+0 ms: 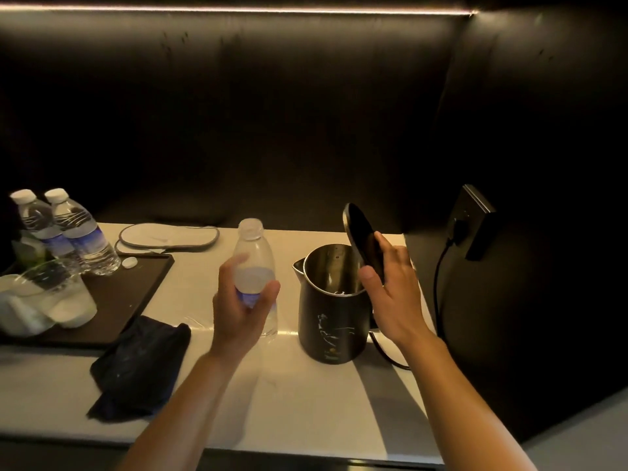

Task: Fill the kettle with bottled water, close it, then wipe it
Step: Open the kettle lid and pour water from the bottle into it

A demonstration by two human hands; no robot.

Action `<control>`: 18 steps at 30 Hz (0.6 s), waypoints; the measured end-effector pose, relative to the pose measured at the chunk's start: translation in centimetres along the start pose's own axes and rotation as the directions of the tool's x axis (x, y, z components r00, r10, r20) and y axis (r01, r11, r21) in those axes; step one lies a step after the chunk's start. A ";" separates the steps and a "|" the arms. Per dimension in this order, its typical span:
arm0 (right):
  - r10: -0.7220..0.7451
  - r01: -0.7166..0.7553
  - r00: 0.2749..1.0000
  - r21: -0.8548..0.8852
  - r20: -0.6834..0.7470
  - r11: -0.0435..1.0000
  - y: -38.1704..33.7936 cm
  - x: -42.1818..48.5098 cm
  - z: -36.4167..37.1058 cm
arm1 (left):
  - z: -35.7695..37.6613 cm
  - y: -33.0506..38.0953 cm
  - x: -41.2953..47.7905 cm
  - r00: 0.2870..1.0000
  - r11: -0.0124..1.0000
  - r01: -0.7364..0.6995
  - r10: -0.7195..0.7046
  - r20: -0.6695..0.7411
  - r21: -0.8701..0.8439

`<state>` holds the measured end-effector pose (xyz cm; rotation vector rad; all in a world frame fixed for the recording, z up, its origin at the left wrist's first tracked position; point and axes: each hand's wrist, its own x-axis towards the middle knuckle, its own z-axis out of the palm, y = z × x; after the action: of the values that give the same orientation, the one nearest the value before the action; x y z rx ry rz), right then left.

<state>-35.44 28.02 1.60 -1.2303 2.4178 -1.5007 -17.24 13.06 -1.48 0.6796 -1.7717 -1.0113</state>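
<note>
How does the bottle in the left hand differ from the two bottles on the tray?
The held bottle is uncapped and looks nearly empty, gripped by the left hand; the two tray bottles are capped, full and untouched. All stand upright, clear plastic with blue labels.

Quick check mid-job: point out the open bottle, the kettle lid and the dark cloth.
open bottle (253, 248): head view, clear shoulder under the uncapped neck.
kettle lid (359, 232): head view, dark underside, raised open.
dark cloth (139, 365): head view, middle of the folded fabric.

Dim, warm scene: a light strip (238, 9) across the top lights the counter (306, 396); wall nearly black, edges bowed, glasses perhaps blurred lower left.
</note>
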 end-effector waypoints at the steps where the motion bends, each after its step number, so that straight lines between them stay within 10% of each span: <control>1: 0.021 -0.021 1.000 0.049 -0.005 0.999 -0.2 0.0 0.0 | -0.7 0.8 0.7 0.998 1.000 -0.007 0.006 0.070 0.010; 8: 0.118 -0.113 0.993 0.222 -0.010 0.968 -0.5 0.3 -0.1 | -5.0 5.1 7.0 0.780 0.958 -0.146 -0.042 0.625 0.247; 18: 0.074 -0.077 0.997 0.187 0.018 0.979 -0.5 -0.2 -0.5 | -4.4 8.9 12.4 0.498 0.722 -0.426 -0.315 0.808 0.544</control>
<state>-35.25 28.38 2.18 -1.0939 2.2275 -1.6498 -18.11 6.14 12.78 0.5335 -3.2023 -0.5846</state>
